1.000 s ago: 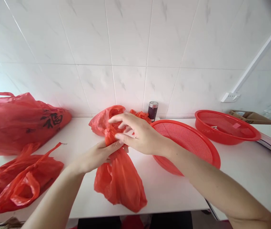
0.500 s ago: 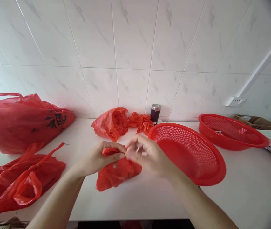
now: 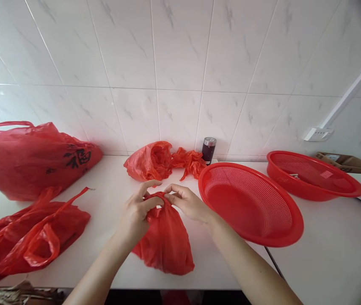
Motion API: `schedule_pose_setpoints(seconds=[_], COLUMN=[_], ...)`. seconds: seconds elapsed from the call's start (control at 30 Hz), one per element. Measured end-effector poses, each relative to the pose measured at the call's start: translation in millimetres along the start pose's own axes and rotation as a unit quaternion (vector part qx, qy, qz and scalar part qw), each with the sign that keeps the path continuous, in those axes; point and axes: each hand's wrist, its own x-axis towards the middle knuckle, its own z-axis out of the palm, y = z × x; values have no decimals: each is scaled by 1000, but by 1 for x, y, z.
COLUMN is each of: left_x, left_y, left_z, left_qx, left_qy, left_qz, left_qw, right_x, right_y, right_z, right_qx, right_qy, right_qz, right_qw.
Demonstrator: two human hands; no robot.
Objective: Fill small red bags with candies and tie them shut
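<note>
Item: small red plastic bag [image 3: 167,237], lying on white counter [image 3: 110,186] near its front edge.
Grip: left hand [image 3: 137,214] and right hand [image 3: 188,203] both pinch its gathered mouth.
Step, judged: working the neck; fine fingertip pull next.
Room: red colander [image 3: 253,207] close at 3 o'clock; crumpled bags [image 3: 164,161] at 12.

Both hands, left hand [image 3: 137,214] and right hand [image 3: 188,203], pinch the top of a red plastic bag [image 3: 167,241] on the white table [image 3: 326,254].
</note>
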Motion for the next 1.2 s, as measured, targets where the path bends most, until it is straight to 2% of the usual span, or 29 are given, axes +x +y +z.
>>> schedule_pose_setpoints(seconds=[0.07, 0.17, 0.27, 0.37, 0.47, 0.6, 0.73, 0.83, 0.93, 1.0, 1.1, 1.2], left_x=[-13, -42, -80, -115, -132, -124, -112, -117, -128, -134, -136, -129], left_y=[-2, -1, 9, 27, 42, 39, 20, 10, 9, 9, 5, -3], left_z=[-2, -9, -14, -9, -1, 2, 13, 37, 58, 65, 68, 66], left_qx=[-35, -120, -169, -171, -196, -253, -227, -185, -115, -64, -20, -17], left_qy=[-46, -133, -173, -145, -90, -39, 19, -33, -82, -95, -93, -84], left_qz=[-20, -70, -141, -206, -251, -297, -358, -307, -222, -193, -187, -215], left_qw=[998, 981, 960, 953, 944, 920, 906, 933, 965, 974, 978, 973], right_x=[-2, 3, 20, 43, 59, 58, 35, 9, -19, -33, -43, -38], right_y=[-2, 8, 36, 71, 94, 92, 83, 84, 88, 92, 105, 120], right_z=[5, 9, 5, -6, -7, 7, 26, 41, 51, 56, 59, 56], right_qx=[-64, -187, -288, -327, -334, -339, -318, -272, -259, -264, -326, -403], right_qy=[55, 134, 193, 225, 227, 242, 236, 223, 244, 254, 259, 247], right_qz=[-28, -64, -27, 46, 78, 87, 85, 80, 48, 28, 3, -3], right_qw=[996, 971, 938, 917, 911, 905, 914, 933, 933, 930, 909, 881])
